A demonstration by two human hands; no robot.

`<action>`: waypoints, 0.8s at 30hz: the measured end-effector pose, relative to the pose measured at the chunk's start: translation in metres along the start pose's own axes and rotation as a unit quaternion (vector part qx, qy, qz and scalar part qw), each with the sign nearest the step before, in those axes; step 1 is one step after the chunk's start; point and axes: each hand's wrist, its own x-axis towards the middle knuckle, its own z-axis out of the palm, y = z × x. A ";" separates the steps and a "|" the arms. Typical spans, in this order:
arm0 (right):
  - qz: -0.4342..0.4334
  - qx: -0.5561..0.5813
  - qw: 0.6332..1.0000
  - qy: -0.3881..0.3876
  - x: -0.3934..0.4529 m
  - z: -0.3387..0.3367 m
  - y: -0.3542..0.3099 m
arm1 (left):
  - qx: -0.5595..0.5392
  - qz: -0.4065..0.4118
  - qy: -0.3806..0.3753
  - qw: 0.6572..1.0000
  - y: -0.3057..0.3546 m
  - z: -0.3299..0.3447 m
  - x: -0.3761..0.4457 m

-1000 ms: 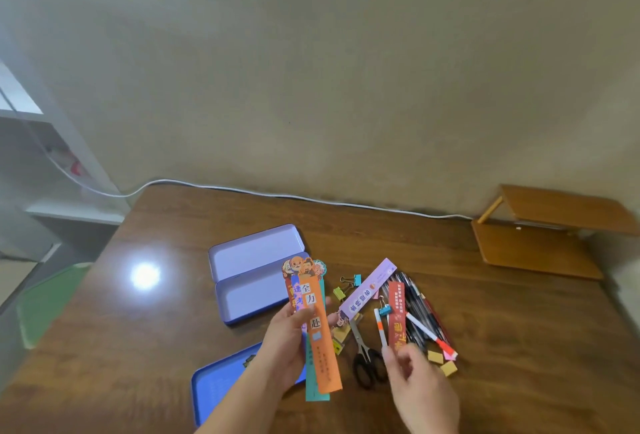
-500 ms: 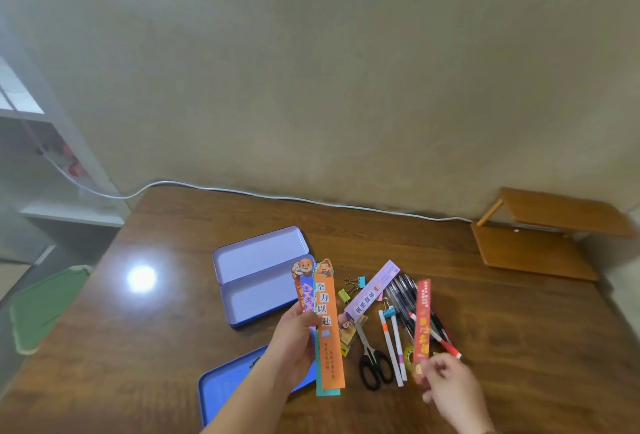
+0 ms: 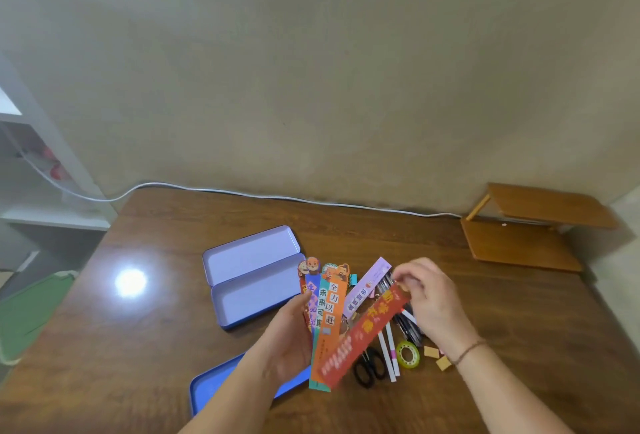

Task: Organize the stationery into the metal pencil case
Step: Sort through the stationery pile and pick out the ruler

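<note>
A white cable (image 3: 242,192) runs along the back edge of the brown worktop (image 3: 156,347), a small wooden stand (image 3: 530,243) sits at the far right, and a white shelf (image 3: 31,163) stands off to the left. Near the right forearm lie black scissors (image 3: 369,369), two white pens (image 3: 389,352), a roll of yellow-green tape (image 3: 408,355), tan erasers (image 3: 437,357) and a bundle of dark pens (image 3: 410,324), partly hidden by the right hand. A lilac bookmark (image 3: 367,286) lies between the hands. The lilac case (image 3: 252,277) lies open at mid-worktop with nothing inside; lid and tray are joined along one long side. A blue case (image 3: 221,385) lies nearer, mostly covered by the left arm. The left hand (image 3: 289,340) has its grip closed on a fan of bookmarks (image 3: 325,312) in orange, teal and blue, held above the worktop. The right hand (image 3: 429,298) pinches the top of a red bookmark (image 3: 367,329), whose lower end seems to overlap the fan's bottom, though contact is hard to judge.
</note>
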 end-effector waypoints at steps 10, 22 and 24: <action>-0.039 -0.055 0.983 -0.168 0.039 0.054 0.008 | 0.153 0.063 0.037 0.986 -0.010 -0.004 -0.003; 0.153 -0.204 0.953 -0.164 0.096 0.063 0.073 | 0.088 0.177 0.207 0.958 -0.012 -0.041 -0.013; 0.149 -0.233 0.941 -0.196 0.099 0.066 0.081 | 0.075 0.187 0.224 0.954 -0.011 -0.044 -0.015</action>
